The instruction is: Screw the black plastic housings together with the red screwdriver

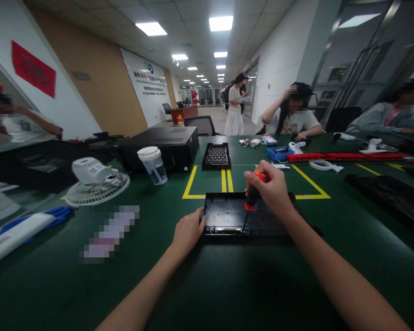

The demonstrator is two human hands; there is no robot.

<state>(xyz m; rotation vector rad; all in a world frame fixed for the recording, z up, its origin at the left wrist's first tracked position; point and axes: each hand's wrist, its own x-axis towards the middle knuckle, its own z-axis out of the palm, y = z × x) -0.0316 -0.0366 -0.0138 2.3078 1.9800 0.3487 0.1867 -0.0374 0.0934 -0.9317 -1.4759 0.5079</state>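
Here's the black casing point(215, 214), just below mid-frame, flat on the green counter point(165, 289): probably light, stiff, slick, best taken by its rim. The left hand point(189, 232) touches its left edge; pinching or not, I can't tell. The right hand point(273, 189) wraps the screwdriver's point(252, 196) handle, shaft down inside the casing. Beyond, mid-frame, a black tray point(216, 167).

The right hand point(272, 187) holds a screwdriver point(253, 195) tip-down in the black tray point(221, 214); the left hand point(189, 232) touches the tray's left end. A small box point(216, 156) sits beyond the tray.
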